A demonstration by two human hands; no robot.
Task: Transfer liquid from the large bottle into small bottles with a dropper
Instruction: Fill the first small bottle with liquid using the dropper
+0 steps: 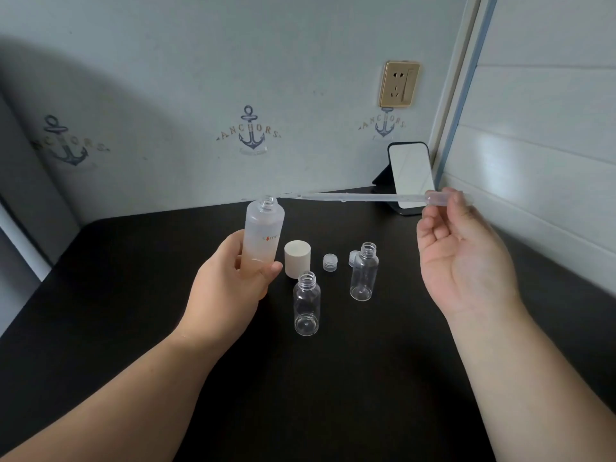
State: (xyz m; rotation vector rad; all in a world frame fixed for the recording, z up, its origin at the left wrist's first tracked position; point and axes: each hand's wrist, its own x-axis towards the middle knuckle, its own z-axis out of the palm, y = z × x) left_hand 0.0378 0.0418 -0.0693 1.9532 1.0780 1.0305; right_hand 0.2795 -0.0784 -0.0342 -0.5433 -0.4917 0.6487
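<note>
My left hand (230,281) grips the lower half of the large frosted bottle (263,235), uncapped and held a little above the black table (133,295). My right hand (463,258) pinches the bulb of a clear plastic dropper (360,197) between thumb and fingers. The dropper lies almost level, its thin tip just right of the large bottle's mouth. Two small clear bottles stand open on the table: one (306,303) near the middle, the other (364,271) to its right.
A white cap (297,258) stands beside the large bottle. Two small clear caps (330,262) (352,257) lie between the small bottles. A small mirror (410,176) leans at the back right corner, below a wall socket (399,84). Walls close the back and right.
</note>
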